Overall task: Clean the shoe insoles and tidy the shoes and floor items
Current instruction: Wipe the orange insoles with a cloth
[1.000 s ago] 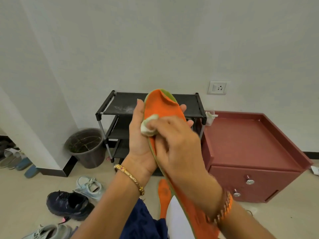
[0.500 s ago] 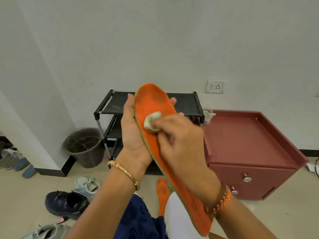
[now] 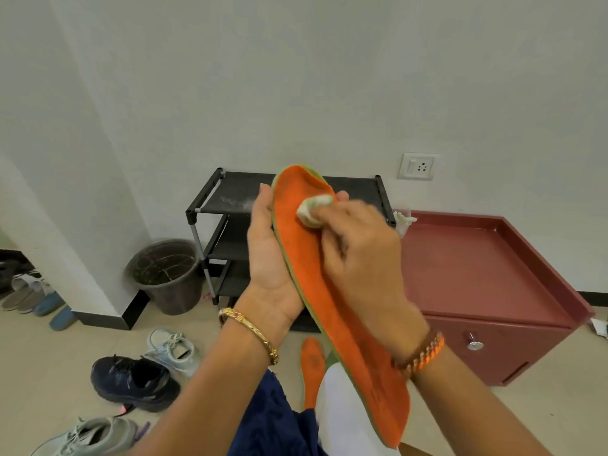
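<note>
Floor (image 3: 39,363), sneakers (image 3: 135,381) (three), insole (image 3: 312,366), bin (image 3: 167,274)

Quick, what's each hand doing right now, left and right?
Left hand: holds the orange insole from behind, fingers wrapped around its edge.
Right hand: pinches a small white wipe against the insole's toe end.
</note>
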